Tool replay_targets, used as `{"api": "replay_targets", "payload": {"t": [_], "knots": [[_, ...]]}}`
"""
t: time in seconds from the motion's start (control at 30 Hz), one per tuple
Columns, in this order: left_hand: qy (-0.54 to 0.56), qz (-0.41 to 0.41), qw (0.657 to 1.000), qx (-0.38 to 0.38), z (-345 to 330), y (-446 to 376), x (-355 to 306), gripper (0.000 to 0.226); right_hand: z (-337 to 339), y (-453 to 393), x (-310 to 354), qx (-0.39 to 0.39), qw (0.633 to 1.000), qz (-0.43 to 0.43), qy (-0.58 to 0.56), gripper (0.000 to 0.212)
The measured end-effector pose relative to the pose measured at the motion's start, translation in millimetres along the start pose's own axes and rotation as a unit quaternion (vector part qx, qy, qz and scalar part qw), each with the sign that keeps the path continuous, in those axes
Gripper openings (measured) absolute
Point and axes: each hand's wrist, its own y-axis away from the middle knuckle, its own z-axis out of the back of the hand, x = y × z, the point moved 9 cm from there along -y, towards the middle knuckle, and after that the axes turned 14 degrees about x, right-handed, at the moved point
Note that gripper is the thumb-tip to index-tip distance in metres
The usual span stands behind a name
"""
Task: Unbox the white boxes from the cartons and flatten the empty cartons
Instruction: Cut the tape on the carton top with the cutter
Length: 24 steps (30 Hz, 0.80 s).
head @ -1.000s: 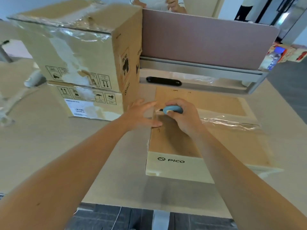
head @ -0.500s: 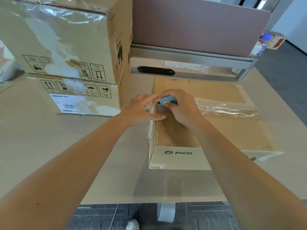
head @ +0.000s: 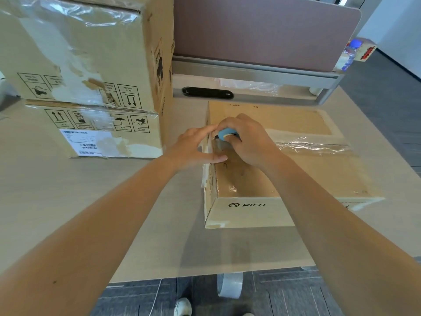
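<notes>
My right hand [head: 248, 142] is curled round a small blue cutter [head: 226, 134], its tip down at the taped seam at the left end of the carton [head: 296, 176]. My left hand [head: 196, 148] lies with straight fingers against that same left edge, thumb on the top, steadying it. The carton sits flat on the table [head: 68, 201], centre-right of the frame — low, wide, brown, "PICO" printed on its near side, clear tape running across the top towards the right and peeling in wrinkles. I judge it stiff on the faces but soft at the flaps, and light enough to slide under the blade, so I'd brace it at the corner, not the middle. At upper left stand two stacked cartons [head: 91, 76], tape-scarred and still sealed — likely heavier; take those by the bottom edges.
</notes>
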Motion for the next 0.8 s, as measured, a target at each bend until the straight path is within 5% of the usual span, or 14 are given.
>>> {"api": "replay_targets", "payload": {"t": [0.37, 0.8], "knots": [[0.006, -0.003, 1.0, 0.003, 0, -3, 4, 0.086, -4, -6, 14, 0.046, 0.991, 0.015, 0.122, 0.031], [0.003, 0.006, 1.0, -0.001, 1, 0, 3, 0.08, 4, -7, 6, 0.049, 0.995, 0.0, 0.085, 0.028]]}}
